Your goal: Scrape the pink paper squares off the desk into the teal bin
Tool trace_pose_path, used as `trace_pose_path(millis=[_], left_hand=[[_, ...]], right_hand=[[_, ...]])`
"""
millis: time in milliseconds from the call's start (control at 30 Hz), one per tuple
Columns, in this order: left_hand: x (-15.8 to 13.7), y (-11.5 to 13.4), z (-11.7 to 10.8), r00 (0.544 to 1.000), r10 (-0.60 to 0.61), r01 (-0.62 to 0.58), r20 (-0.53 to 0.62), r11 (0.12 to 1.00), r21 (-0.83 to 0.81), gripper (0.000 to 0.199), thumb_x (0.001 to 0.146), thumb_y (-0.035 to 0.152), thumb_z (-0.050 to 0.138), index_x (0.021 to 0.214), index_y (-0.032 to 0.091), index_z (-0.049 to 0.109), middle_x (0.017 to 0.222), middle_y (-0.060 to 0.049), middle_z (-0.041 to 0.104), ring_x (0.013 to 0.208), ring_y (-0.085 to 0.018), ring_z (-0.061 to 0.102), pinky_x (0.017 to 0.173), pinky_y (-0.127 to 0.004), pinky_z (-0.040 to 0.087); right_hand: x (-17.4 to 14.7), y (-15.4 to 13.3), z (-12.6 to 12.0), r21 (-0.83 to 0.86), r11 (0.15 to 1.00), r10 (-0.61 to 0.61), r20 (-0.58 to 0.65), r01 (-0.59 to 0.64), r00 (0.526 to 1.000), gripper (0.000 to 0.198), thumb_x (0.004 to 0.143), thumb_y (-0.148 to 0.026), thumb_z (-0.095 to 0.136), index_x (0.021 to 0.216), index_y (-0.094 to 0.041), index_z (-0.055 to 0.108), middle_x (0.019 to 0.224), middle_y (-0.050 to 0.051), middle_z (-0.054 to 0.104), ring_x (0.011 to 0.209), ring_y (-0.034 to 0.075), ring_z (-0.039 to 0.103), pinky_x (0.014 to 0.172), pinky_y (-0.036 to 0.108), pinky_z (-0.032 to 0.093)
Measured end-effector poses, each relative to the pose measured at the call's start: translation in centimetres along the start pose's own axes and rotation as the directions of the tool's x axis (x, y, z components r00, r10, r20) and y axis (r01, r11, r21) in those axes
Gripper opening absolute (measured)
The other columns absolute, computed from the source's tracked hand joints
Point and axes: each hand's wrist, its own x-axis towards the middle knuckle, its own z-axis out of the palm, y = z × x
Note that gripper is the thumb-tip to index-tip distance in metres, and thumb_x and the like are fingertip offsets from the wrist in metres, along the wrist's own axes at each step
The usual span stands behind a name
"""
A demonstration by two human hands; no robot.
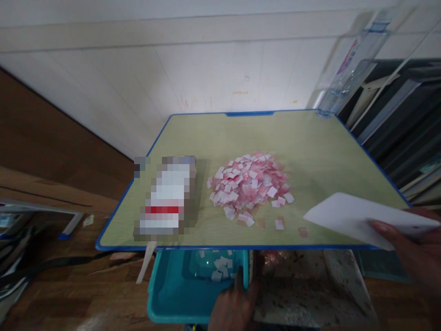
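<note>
Sheet (344, 218) pinched in right hand (411, 253), cut off at edge; left hand (234, 303) at tub (172, 292), grip unclear.

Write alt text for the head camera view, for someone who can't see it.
A heap of small pink and white squares lies on a blue-edged table. To its right, a person's right hand holds a white sheet; the left hand grips the rim of a teal basin containing a few scattered pieces.
</note>
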Motion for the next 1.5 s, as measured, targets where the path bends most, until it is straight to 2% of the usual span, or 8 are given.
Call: trace_pose_path(millis=[67,167,300,533,833,1033,1300,1500], left_hand=[[0.0,-0.1,0.0,1.0,0.003,-0.003,0.003,1.0,-0.011,0.083,0.064,0.006,0.046,0.14,0.027,0.019,0.137,-0.028,0.034,0.089,-0.031,0.063,0.07,-0.042,0.051],[-0.1,0.0,-0.1,1.0,0.017,-0.017,0.003,1.0,-0.022,0.077,0.067,0.008,0.045,0.139,0.025,0.023,0.137,-0.029,0.033,0.089,-0.031,0.063,0.069,-0.042,0.051],[-0.4,0.2,-0.3,0.999,-0.017,0.017,-0.028,1.0,0.009,0.082,0.067,0.004,0.042,0.141,0.025,0.015,0.134,-0.026,0.04,0.086,-0.028,0.064,0.07,-0.041,0.052],[-0.1,0.0,-0.2,1.0,0.009,-0.008,-0.028,1.0,0.023,0.082,0.07,0.007,0.045,0.141,0.026,0.009,0.136,-0.029,0.035,0.086,-0.03,0.064,0.068,-0.042,0.052],[0.0,-0.2,0.2,0.999,-0.002,0.003,-0.033,1.0,0.014,0.073,0.064,0.004,0.046,0.134,0.024,0.034,0.137,-0.028,0.034,0.086,-0.031,0.064,0.068,-0.043,0.052],[-0.1,0.1,-0.1,1.0,-0.003,0.004,-0.026,0.999,0.04,0.075,0.07,0.005,0.045,0.139,0.026,0.022,0.137,-0.027,0.034,0.088,-0.029,0.064,0.069,-0.04,0.052],[0.0,-0.2,0.4,0.999,0.007,-0.006,-0.043,1.0,0.016,0.07,0.066,0.006,0.048,0.133,0.023,0.035,0.134,-0.027,0.038,0.086,-0.03,0.064,0.067,-0.041,0.053],[0.1,-0.4,1.1,0.994,0.02,-0.02,-0.104,1.0,-0.002,0.07,0.068,0.01,0.046,0.135,0.024,0.032,0.134,-0.025,0.04,0.086,-0.03,0.064,0.068,-0.043,0.053]], right_hand=[[0.2,-0.3,0.4,0.005,1.0,0.026,0.078,-0.027,0.997,0.037,0.056,-0.049,0.073,0.076,-0.022,0.058,0.057,-0.003,0.058,0.045,0.015,0.052,0.038,0.024,0.041],[0.4,-0.5,0.5,-0.029,0.999,0.033,0.148,-0.029,0.988,0.035,0.057,-0.048,0.072,0.074,-0.021,0.059,0.056,-0.004,0.057,0.046,0.013,0.05,0.038,0.022,0.039],[0.5,-0.7,0.3,-0.066,0.998,0.026,0.214,-0.013,0.976,0.031,0.058,-0.048,0.071,0.066,-0.021,0.057,0.051,-0.005,0.051,0.045,0.011,0.045,0.038,0.02,0.035],[0.4,-0.6,0.4,-0.046,0.999,-0.004,0.212,0.014,0.977,0.031,0.058,-0.046,0.071,0.064,-0.021,0.054,0.052,-0.005,0.049,0.047,0.011,0.044,0.039,0.02,0.034],[0.1,-0.8,0.0,-0.012,0.999,-0.048,0.273,0.053,0.961,0.033,0.06,-0.048,0.069,0.059,-0.021,0.051,0.048,-0.006,0.045,0.042,0.01,0.041,0.036,0.02,0.031],[-0.1,-1.2,-0.2,0.006,0.996,-0.085,0.287,0.086,0.954,0.032,0.062,-0.046,0.068,0.055,-0.021,0.05,0.045,-0.006,0.042,0.04,0.009,0.039,0.034,0.019,0.03],[-0.2,-0.7,0.0,0.062,0.977,-0.215,0.264,0.206,0.94,0.03,0.062,-0.049,0.067,0.057,-0.022,0.054,0.047,-0.006,0.047,0.041,0.01,0.042,0.035,0.02,0.033],[-0.4,0.0,0.0,0.112,0.941,-0.339,0.26,0.321,0.904,0.02,0.064,-0.042,0.069,0.065,-0.024,0.06,0.056,-0.005,0.056,0.049,0.011,0.051,0.041,0.018,0.039]])
